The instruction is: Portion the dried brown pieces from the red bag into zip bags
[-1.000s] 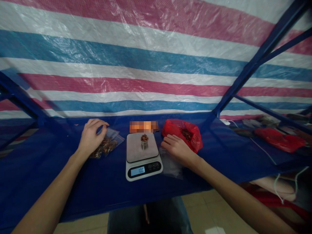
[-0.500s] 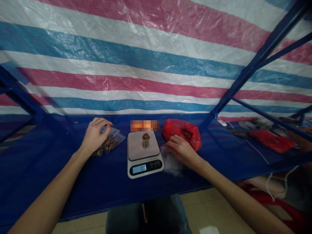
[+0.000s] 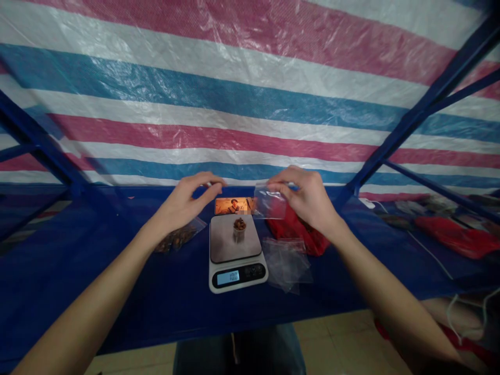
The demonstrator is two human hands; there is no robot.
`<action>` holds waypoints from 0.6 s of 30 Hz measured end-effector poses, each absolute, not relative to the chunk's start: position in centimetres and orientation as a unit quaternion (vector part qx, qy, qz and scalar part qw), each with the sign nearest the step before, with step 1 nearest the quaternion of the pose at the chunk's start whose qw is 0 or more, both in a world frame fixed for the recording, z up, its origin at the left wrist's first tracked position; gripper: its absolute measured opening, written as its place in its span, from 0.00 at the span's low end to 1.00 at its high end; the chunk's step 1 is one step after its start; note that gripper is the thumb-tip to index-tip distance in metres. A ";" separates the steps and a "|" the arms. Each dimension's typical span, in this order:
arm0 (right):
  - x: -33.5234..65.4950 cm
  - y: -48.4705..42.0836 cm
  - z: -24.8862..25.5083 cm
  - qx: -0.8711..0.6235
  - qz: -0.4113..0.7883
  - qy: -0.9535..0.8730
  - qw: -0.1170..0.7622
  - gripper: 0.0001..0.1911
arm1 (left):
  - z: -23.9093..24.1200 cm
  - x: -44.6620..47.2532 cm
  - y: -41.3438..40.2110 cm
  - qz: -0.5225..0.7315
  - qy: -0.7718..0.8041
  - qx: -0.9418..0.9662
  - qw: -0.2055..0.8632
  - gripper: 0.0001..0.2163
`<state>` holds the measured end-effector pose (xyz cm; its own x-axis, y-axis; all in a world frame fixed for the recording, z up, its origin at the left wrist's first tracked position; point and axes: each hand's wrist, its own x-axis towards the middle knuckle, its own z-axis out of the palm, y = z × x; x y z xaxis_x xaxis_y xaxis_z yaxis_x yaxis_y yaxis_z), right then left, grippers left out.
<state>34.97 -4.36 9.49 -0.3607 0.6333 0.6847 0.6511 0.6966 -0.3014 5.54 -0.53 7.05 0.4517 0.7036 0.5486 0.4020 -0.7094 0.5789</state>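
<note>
1. The right hand [image 3: 307, 195] pinches a small clear bag [image 3: 269, 204] between thumb and fingers, up above the desk [image 3: 156, 307], in line with its far edge and the red bag [image 3: 287, 229].
2. The left hand [image 3: 187, 200] appears released: fingers curve toward the thumb, nothing visible between them, tips short of the clear bag.
3. The grip sits at the clear bag's upper right part, probably so that the thin film hangs flat and its left side stays free.
4. The clear bag looks nearly square, so no long axis stands out; it spreads leftward and down from the pinch. Which edge is its mouth, I cannot tell.
5. The scale [image 3: 234, 250] points its display [image 3: 228, 277] at the desk's near edge, likely for easy reading. A cup [image 3: 239, 236] of brown pieces [image 3: 239, 224] stands upright on it.
6. Loose bags [image 3: 287, 263] lie just right of the scale, seemingly for short reach; filled bags [image 3: 179, 238] lie to its left. The phone [image 3: 226, 207] lies lengthwise along the far edge.
</note>
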 end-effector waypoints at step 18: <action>30.0 3.8 8.9 -0.264 -0.074 -0.819 0.504 0.05 | 10.6 8.9 6.1 0.482 0.321 0.794 0.187 0.20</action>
